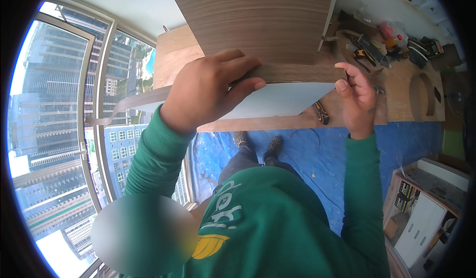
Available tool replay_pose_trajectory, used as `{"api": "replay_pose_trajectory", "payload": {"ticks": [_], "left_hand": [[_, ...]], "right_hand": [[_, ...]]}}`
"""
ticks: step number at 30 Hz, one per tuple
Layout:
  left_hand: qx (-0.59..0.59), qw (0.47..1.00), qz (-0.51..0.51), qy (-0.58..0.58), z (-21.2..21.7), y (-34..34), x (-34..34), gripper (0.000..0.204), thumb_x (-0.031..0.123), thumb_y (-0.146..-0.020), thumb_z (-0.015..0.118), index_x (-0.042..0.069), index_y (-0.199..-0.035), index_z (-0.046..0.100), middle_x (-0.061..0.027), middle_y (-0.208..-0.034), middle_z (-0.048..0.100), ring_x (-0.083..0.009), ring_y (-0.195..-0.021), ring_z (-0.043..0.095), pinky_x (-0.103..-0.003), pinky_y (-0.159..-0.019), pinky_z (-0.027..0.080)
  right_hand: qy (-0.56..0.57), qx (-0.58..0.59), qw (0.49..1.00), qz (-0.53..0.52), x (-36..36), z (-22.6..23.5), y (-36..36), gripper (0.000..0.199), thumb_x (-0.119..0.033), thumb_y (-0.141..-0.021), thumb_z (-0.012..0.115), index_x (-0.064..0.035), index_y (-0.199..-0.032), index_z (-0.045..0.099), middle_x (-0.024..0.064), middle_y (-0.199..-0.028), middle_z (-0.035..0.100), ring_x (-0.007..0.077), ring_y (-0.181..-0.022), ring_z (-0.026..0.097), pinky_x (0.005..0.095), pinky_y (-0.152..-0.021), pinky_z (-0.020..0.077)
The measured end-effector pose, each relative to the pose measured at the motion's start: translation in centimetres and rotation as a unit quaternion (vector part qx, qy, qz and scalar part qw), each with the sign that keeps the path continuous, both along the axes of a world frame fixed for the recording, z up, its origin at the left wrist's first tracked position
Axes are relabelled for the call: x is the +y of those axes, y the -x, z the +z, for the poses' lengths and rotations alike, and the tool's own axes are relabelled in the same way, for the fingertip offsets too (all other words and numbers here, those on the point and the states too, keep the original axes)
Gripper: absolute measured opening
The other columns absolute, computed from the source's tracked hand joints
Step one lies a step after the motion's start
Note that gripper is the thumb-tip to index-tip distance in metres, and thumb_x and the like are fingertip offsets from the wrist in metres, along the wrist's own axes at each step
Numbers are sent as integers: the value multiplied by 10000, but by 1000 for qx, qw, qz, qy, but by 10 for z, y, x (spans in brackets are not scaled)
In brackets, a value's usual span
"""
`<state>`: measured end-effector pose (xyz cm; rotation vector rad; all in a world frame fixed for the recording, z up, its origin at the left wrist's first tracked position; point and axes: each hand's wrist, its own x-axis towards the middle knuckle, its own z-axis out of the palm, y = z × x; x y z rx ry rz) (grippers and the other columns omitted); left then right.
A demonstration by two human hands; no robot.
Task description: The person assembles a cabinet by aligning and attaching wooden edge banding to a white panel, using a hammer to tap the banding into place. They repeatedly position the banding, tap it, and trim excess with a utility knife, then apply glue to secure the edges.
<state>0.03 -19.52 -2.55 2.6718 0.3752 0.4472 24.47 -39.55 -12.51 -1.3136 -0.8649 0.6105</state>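
Note:
A white-faced board (277, 99) stands on its side on the wooden bench, its top edge toward me. Along that edge lies a brown wood-grain edge banding strip (302, 73), whose loose tail curls off to the left, toward the window. My left hand (206, 87) is closed over the strip and edge, thumb on the near side and fingers on the far side. At the strip's right end, my right hand (358, 97) pinches it at the corner between thumb and forefinger.
A large wood-grain panel (258, 18) rises behind the board. An orange-and-black cutter (321, 113) lies on the bench (218, 125); tools and a red-and-clear bag (394, 34) clutter its right side. Blue sheeting (317, 154) covers the floor. A cabinet (421, 223) stands lower right, windows left.

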Motion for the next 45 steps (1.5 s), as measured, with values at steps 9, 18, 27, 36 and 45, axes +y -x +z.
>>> {"api": "replay_pose_trajectory", "payload": {"ticks": [9,18,27,36,45], "left_hand": [[80,997,21,3,11,74,36,809,226,-768,905,63,-1492,581,-191,-1337,649,-407,-1275,596,-505,-1097,488],[201,950,237,26,23,250,103,444,-28,-828,628,59,-1260,685,-147,-1195,709,-342,-1185,670,-433,-1061,527],[163,970,125,-132,125,231,109,273,74,-895,531,-54,-1122,614,-175,-974,543,-359,-831,585,-448,-801,505],[-32,975,127,-181,248,191,91,246,100,-1031,574,-19,-1243,607,-135,-1095,654,-274,-1009,682,-363,-934,534],[194,939,201,-200,169,230,114,457,379,-989,738,8,-1246,663,-120,-1005,633,-278,-945,719,-381,-854,566]], "right_hand": [[8,-13,1000,7,-7,-3,-2,399,-172,-1031,714,26,-1366,624,-37,-1002,599,44,-881,499,205,-808,409],[3,16,1000,-6,-2,-12,-8,406,-163,-1037,687,17,-1392,605,-50,-1015,581,33,-850,444,196,-792,355],[2,47,999,7,-5,-21,-14,434,-172,-1035,690,20,-1410,584,-34,-1075,580,33,-919,470,198,-855,395],[2,47,999,6,-5,-13,-11,424,-144,-1032,685,30,-1405,582,-12,-1104,627,52,-970,541,221,-898,439],[-11,29,999,16,3,-9,-8,383,-148,-1024,723,13,-1359,629,-6,-1036,667,54,-948,581,222,-889,469]]}}
